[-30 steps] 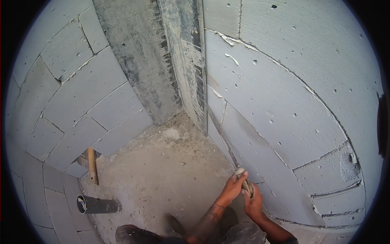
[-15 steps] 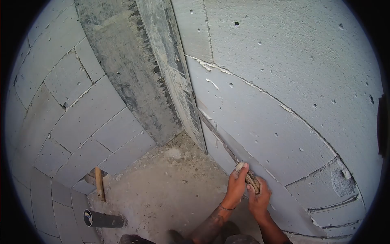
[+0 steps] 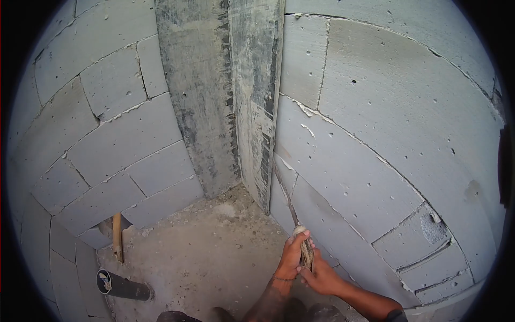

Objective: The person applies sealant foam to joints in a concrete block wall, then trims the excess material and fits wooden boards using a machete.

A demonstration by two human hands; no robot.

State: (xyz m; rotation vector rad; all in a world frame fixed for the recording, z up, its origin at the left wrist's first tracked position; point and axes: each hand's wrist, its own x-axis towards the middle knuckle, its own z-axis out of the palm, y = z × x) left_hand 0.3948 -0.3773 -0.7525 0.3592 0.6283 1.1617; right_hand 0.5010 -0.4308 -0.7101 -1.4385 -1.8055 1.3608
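Observation:
Both hands grip the worn, rough-looking handle (image 3: 307, 256) of a long thin metal-bladed tool (image 3: 287, 194); its exact kind I cannot tell. My left hand (image 3: 291, 253) closes around the upper part of the handle, thumb on top near the blade. Just below it, my right hand (image 3: 317, 273) wraps the handle's rear end. The narrow blade runs up and away along the lower block wall (image 3: 343, 163). Its far end lies beside the edge of the grey corner board (image 3: 258, 107).
A concrete floor (image 3: 198, 257) with loose debris lies below. At left, a black pipe (image 3: 126, 287) sticks up from it, and a wooden stick (image 3: 117, 239) leans by a gap in the left block wall (image 3: 134, 129).
The view has turned, so wall and corner sit further right and more upright. Both hands, still on the tool, appear lower and further left; the blade now points more steeply upward.

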